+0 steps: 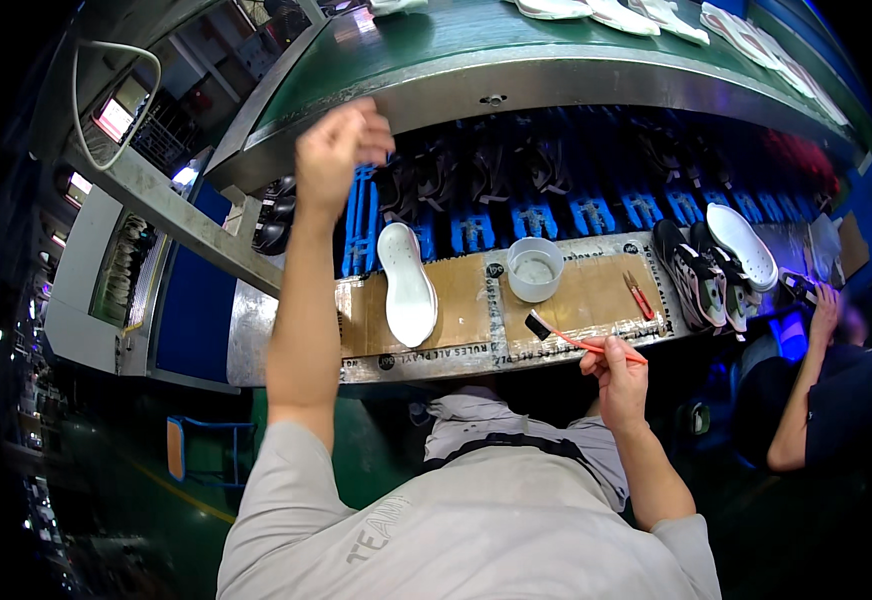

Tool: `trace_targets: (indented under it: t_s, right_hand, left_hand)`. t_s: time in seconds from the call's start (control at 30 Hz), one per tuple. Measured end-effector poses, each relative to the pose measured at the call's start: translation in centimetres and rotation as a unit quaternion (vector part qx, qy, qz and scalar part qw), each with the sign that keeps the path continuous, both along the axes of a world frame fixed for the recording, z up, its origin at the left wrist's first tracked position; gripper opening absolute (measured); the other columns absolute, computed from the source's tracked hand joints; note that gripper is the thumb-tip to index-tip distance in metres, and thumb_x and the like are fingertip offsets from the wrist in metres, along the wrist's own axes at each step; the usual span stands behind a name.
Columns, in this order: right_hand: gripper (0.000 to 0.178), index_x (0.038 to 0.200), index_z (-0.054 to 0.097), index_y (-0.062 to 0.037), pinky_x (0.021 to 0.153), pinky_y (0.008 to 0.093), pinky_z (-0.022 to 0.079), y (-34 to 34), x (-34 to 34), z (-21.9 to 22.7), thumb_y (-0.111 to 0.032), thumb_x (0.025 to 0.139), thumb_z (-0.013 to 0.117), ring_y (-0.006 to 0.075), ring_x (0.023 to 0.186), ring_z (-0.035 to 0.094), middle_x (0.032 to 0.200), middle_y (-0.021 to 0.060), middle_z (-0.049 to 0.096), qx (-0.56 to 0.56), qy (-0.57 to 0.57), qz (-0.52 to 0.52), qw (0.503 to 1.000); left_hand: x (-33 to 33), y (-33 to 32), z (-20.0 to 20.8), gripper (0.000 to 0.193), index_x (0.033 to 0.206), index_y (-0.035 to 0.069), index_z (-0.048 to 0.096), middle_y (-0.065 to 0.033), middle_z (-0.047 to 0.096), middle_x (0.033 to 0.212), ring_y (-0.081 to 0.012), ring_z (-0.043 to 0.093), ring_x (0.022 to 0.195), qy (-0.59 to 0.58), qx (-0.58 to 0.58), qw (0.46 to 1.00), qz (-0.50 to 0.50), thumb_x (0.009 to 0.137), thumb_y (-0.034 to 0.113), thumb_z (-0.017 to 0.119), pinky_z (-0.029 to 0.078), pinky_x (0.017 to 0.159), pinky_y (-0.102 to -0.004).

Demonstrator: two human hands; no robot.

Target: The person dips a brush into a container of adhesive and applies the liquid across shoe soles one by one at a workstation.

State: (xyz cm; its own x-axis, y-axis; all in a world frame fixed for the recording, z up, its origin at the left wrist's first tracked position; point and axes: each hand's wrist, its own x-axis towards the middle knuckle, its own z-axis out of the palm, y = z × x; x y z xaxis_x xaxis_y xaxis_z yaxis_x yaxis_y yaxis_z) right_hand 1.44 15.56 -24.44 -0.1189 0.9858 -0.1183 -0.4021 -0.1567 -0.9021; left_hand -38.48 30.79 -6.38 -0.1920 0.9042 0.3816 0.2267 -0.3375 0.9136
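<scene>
My right hand is closed around the orange handle of a small brush. The brush's dark head points left, over the front edge of the cardboard-covered bench. My left hand is raised beside the metal edge of the green upper belt; motion blurs its fingers, and I see nothing held in it. Below it, a white shoe sole lies on the bench. A translucent white cup stands right of the sole. Farther right lies a pair of red-handled snips.
Dark sneakers stand at the bench's right, with another white sole leaning on them. Behind the bench runs a rack of blue holders with dark shoe uppers. More soles lie on the green belt. A co-worker's arm is at right.
</scene>
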Motion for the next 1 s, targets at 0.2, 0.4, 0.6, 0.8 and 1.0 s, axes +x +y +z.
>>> trace_targets:
  t_s: [0.2, 0.4, 0.6, 0.8, 1.0]
  right_hand:
    - [0.036, 0.109, 0.072, 0.0061, 0.075, 0.0266, 0.052, 1.1, -0.5, 0.7, -0.025, 0.11, 0.052, 0.0128, 0.081, 0.067, 0.087, 0.0086, 0.073, 0.05, -0.08, 0.009, 0.995]
    - [0.031, 0.107, 0.074, 0.0053, 0.076, 0.0283, 0.051, 5.9, -1.2, 4.6, -0.02, 0.107, 0.057, 0.0128, 0.082, 0.067, 0.089, 0.0071, 0.075, 0.206, -0.31, 0.054, 0.926]
    - [0.028, 0.103, 0.076, 0.0008, 0.068, 0.0319, 0.051, 11.8, -3.9, 6.0, -0.024, 0.102, 0.063, 0.0212, 0.071, 0.068, 0.08, 0.0136, 0.074, 0.247, -0.468, 0.083, 0.845]
    - [0.029, 0.103, 0.078, -0.0038, 0.067, 0.04, 0.051, 14.4, -5.2, 3.3, -0.029, 0.099, 0.065, 0.0308, 0.07, 0.069, 0.078, 0.0185, 0.072, 0.235, -0.579, 0.13, 0.77]
    - [0.03, 0.099, 0.078, -0.0042, 0.072, 0.0393, 0.054, 12.8, -5.0, 6.2, -0.031, 0.1, 0.065, 0.035, 0.076, 0.071, 0.078, 0.017, 0.073, 0.225, -0.523, 0.072, 0.819]
  left_hand:
    - [-1.5, -5.8, -16.5, 0.073, 0.123, -0.009, 0.063, -0.0275, 0.073, 0.113, -0.041, 0.071, 0.107, 0.502, -0.401, 0.749, 0.161, 0.086, 0.054, 0.073, 0.057, 0.094, -0.0446]
    - [1.7, -9.5, -23.7, 0.098, 0.143, -0.011, 0.041, -0.0265, 0.072, 0.117, -0.0412, 0.071, 0.109, 0.405, -0.39, 0.791, 0.241, 0.076, 0.045, 0.086, 0.056, 0.095, -0.0448]
    - [-2.5, -10.6, -28.0, 0.055, 0.125, -0.013, 0.062, -0.0249, 0.075, 0.107, -0.0359, 0.075, 0.096, 0.023, -0.345, 0.924, 0.162, 0.083, 0.02, 0.074, 0.059, 0.088, -0.0438]
    - [1.4, -18.8, -27.9, 0.068, 0.143, -0.013, 0.047, -0.0332, 0.061, 0.133, -0.0414, 0.068, 0.115, -0.503, -0.192, 0.843, -0.013, 0.097, 0.035, 0.055, 0.06, 0.092, -0.0509]
    - [5.2, -23.2, -24.9, 0.085, 0.164, 0.007, 0.025, -0.0398, 0.024, 0.16, -0.0585, 0.048, 0.134, -0.739, -0.164, 0.613, -0.223, 0.1, 0.055, 0.054, 0.054, 0.097, -0.064]
